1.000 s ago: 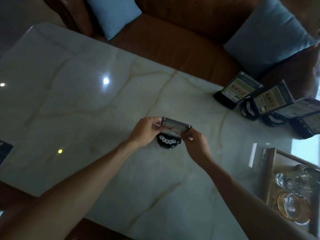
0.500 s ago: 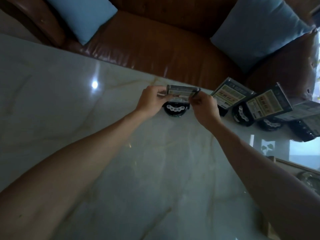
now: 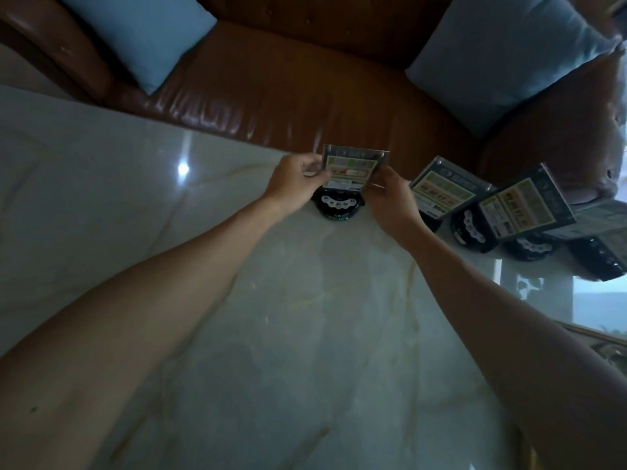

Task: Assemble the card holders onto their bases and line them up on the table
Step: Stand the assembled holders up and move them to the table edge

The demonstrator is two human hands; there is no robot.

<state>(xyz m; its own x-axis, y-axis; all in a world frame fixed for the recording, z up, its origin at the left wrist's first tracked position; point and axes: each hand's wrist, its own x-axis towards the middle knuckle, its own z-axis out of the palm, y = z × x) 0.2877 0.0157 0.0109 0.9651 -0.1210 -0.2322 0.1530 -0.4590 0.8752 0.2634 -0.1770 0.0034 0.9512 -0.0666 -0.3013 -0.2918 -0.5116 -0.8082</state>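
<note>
A clear card holder [image 3: 353, 167] with a green and yellow printed card stands on a round black base [image 3: 337, 205] at the far edge of the marble table [image 3: 305, 334]. My left hand [image 3: 294, 183] pinches its left edge and my right hand [image 3: 390, 198] pinches its right edge. To the right, several assembled card holders stand in a row on black bases, the nearest one [image 3: 444, 188] just beyond my right hand, then another [image 3: 522, 205].
A brown leather sofa [image 3: 305, 89] with two light blue cushions [image 3: 142, 32] runs behind the table's far edge. A bright reflection of a window lies on the table at the right [image 3: 597, 303]. A wooden tray corner [image 3: 610, 351] shows at the right edge.
Both hands carried the card holder on its base away from me to the table's far edge, beside the row at the right. The card now faces me more upright.
</note>
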